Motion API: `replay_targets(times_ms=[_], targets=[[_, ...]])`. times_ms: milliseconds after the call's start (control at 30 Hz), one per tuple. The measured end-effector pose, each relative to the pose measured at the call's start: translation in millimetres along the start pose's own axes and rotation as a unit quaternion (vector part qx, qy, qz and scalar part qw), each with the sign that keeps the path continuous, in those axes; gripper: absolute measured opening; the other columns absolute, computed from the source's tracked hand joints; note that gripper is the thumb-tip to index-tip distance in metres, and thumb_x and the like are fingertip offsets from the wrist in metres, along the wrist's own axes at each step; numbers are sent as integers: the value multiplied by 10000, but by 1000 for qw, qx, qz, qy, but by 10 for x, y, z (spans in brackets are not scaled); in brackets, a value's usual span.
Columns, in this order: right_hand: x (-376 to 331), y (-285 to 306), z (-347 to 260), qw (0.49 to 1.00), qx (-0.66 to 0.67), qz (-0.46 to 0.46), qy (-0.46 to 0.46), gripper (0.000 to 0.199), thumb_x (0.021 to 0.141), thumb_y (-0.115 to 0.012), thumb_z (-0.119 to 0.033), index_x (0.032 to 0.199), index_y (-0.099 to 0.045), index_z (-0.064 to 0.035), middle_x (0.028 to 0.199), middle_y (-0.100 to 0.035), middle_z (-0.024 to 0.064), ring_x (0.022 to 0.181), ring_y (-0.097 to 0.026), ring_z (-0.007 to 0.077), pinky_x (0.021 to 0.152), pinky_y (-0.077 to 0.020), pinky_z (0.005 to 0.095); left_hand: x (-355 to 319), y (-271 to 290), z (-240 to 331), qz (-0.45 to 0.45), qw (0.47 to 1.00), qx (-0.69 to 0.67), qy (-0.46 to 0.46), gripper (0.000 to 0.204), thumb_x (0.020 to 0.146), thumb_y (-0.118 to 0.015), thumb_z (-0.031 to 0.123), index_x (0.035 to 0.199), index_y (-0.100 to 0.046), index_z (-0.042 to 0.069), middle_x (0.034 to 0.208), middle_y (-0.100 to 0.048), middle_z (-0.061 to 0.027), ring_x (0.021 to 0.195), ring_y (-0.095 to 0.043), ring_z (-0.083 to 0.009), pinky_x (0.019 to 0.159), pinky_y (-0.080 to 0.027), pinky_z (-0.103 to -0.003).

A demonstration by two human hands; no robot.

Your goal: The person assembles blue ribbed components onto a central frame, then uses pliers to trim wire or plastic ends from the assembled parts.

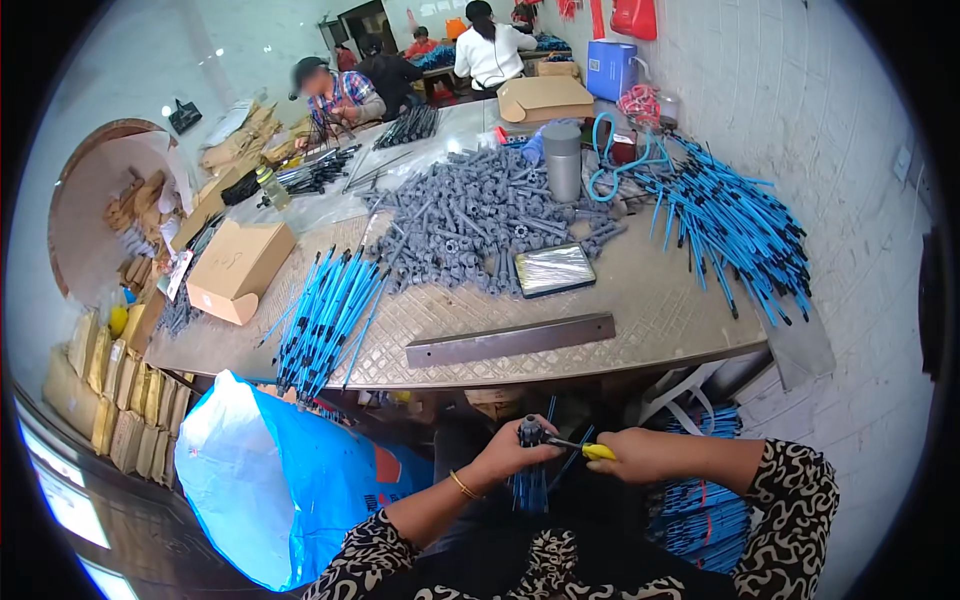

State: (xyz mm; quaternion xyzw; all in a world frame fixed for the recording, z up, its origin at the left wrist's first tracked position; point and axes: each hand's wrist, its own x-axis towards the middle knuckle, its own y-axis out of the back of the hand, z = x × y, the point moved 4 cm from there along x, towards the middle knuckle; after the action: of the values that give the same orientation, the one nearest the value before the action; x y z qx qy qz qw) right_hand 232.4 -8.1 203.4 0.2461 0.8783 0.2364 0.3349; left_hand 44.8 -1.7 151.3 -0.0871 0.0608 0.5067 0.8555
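Note:
My left hand grips a grey plastic fitting on the top end of a blue tube that hangs down toward my lap. My right hand holds a yellow-handled tool whose thin metal tip points at the fitting. Both hands are low, in front of the table's near edge. On the metal table lie a big heap of grey fittings, a bundle of blue tubes at the left and a larger spread of blue tubes at the right.
A flat metal bar and a phone lie near the table's front. A cardboard box sits at the left, a grey cylinder behind the heap. A blue-and-white sack stands by my left knee. Several people work at the far end.

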Motion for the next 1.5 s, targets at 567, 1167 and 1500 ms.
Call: replay_targets(times_ms=[567,1167,1500], targets=[[415,711,1640,852,-296,428,-58,312,824,-582,-208,1061,-528,-13,1000,-570,181,934,-554,341,783,-446,370,658,751,-1349,-63,990,-123,-19,499,624,-683,159,1066,-563,-39,701,-545,-29,725,-514,-140,714,-417,-261],[2334,-1370,1312,932,261,251,6,682,879,-493,-390,1385,-193,-45,946,-599,183,706,-616,230,619,-513,347,355,747,-941,31,991,-118,-56,932,666,-711,124,1412,-155,71,1351,-342,-182,870,-525,-114,814,-441,-272],[1932,-1624,339,960,270,3,66,492,882,-479,-418,1233,-499,-74,988,-615,111,831,-586,193,702,-474,324,-561,673,-570,68,983,-137,-98,554,681,-656,110,1207,-487,53,1161,-541,-148,803,-569,-151,726,-466,-282]])
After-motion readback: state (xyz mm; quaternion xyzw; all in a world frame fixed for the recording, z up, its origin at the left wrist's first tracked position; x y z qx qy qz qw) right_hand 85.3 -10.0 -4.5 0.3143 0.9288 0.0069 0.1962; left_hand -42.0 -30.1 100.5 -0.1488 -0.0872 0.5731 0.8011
